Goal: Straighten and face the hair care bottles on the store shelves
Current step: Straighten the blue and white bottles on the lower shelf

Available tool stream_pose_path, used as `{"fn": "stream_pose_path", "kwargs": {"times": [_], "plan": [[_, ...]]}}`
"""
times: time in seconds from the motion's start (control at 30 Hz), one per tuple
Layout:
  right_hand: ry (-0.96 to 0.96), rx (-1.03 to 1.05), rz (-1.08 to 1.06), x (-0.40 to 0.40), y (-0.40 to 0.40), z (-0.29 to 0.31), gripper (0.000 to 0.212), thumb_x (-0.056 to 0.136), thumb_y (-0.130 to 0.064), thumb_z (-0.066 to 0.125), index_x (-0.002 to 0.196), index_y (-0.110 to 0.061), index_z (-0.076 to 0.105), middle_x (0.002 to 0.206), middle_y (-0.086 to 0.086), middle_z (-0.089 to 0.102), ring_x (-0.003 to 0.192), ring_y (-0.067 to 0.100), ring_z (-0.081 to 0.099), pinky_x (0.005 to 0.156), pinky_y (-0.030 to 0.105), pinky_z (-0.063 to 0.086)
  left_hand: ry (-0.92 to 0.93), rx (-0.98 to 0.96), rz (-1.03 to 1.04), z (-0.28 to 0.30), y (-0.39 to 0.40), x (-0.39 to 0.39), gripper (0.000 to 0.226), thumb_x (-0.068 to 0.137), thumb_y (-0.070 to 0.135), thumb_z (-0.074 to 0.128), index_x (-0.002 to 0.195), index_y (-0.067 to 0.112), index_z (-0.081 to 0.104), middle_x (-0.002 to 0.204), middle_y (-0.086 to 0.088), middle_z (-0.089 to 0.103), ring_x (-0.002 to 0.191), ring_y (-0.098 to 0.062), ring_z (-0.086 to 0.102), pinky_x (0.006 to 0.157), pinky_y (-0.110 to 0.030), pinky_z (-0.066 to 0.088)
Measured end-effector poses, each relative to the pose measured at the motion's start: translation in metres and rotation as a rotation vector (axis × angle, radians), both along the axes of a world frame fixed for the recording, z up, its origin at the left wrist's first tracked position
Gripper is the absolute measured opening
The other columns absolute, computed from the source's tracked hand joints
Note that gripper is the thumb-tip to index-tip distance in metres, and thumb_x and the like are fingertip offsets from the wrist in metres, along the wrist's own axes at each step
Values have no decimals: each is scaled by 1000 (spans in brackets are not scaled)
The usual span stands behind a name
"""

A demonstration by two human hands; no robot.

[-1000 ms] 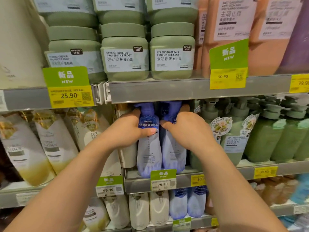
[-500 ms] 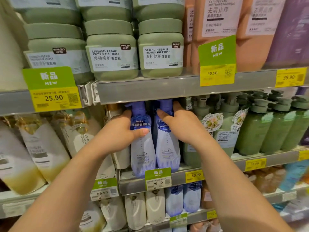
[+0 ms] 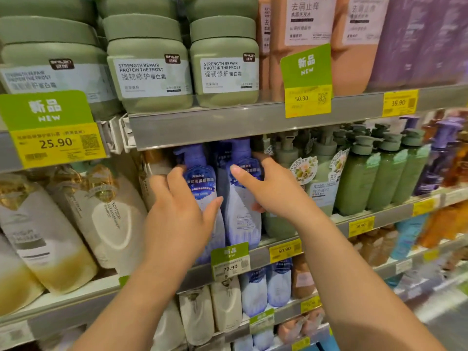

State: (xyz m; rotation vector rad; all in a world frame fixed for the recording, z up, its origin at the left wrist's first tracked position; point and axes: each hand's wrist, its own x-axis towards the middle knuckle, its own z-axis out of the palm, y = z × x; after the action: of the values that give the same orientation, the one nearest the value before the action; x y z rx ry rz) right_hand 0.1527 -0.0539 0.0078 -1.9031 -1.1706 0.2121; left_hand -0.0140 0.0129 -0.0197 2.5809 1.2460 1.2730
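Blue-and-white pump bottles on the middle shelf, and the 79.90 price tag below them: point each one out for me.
Left blue-and-white pump bottle (image 3: 201, 184): head view, on its dark blue label.
Right blue-and-white pump bottle (image 3: 242, 224): head view, on its pale lower body.
Green-and-white 79.90 price tag (image 3: 230, 267): head view, on the printed price.

Left hand (image 3: 177, 214) fingers curled, right hand (image 3: 271, 191) fingers curled, both arms outstretched

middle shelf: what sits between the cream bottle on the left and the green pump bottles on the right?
Head view: two blue-and-white bottles, side by side. The left hand grips the left bottle; the right hand grips the right bottle.
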Motion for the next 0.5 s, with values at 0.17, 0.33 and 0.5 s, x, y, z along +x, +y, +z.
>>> {"fn": "stream_pose_path", "kwargs": {"times": [0.17, 0.33, 0.5], "plan": [[-5, 255, -89, 21, -41, -9, 30, 90, -49, 65, 108, -26, 71, 98, -15, 71, 78, 16, 68, 79, 43, 57, -124, 73, -168, -6, -30, 24, 51, 83, 37, 72, 122, 16, 46, 110, -7, 49, 86, -28, 58, 59, -41, 53], [-32, 389, -366, 86, -75, -8, 12, 92, -37, 66, 87, -26, 67, 85, -11, 67, 85, 11, 62, 73, 30, 42, -117, -3, -299, 9, -55, 78, 55, 85, 45, 63, 130, 18, 48, 124, 1, 51, 84, -22, 62, 69, -30, 44], [-100, 138, -332, 144, -75, -4, 66, 92, -50, 62, 145, -13, 47, 141, 6, 53, 128, 23, 50, 97, 34, 41, -81, -152, -211, 14, -54, 141, 75, 87, 50, 64, 148, 16, 35, 145, -4, 45, 123, -24, 52, 98, -29, 36]]}}
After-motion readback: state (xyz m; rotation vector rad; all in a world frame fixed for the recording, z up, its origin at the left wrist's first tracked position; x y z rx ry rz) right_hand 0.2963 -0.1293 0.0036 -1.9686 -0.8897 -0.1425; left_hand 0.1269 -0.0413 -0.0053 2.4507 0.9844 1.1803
